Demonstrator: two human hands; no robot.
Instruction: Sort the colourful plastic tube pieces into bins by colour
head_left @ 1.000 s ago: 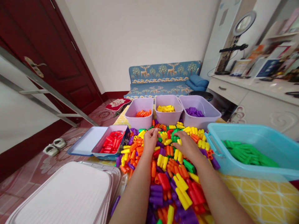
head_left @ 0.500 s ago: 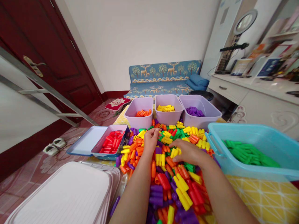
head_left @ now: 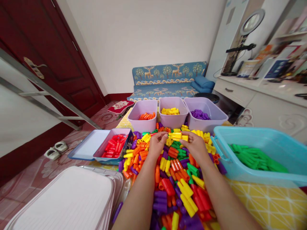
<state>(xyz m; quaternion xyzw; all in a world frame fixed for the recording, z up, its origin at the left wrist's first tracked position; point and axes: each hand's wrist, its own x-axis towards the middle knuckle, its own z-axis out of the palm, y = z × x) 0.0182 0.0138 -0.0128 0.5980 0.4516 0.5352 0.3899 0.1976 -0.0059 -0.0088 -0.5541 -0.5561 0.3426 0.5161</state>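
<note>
A big heap of plastic tube pieces (head_left: 177, 179) in red, orange, yellow, green and purple covers the table in front of me. My left hand (head_left: 156, 144) and my right hand (head_left: 196, 145) meet over the far part of the heap. Between their fingertips they pinch a small bunch of yellow pieces (head_left: 177, 136), lifted a little above the heap. Behind stand three lilac bins: one with orange pieces (head_left: 144, 115), one with yellow pieces (head_left: 173, 112), one with purple pieces (head_left: 203, 114).
A small bin of red pieces (head_left: 114, 145) sits on a blue lid at the left. A light blue tub (head_left: 261, 155) with green pieces stands at the right. A white lidded box (head_left: 64, 198) lies at the near left. A ladder, a door and a sofa are beyond.
Both hands were spread low on the heap. They have since closed on yellow pieces and risen together toward the far bins.
</note>
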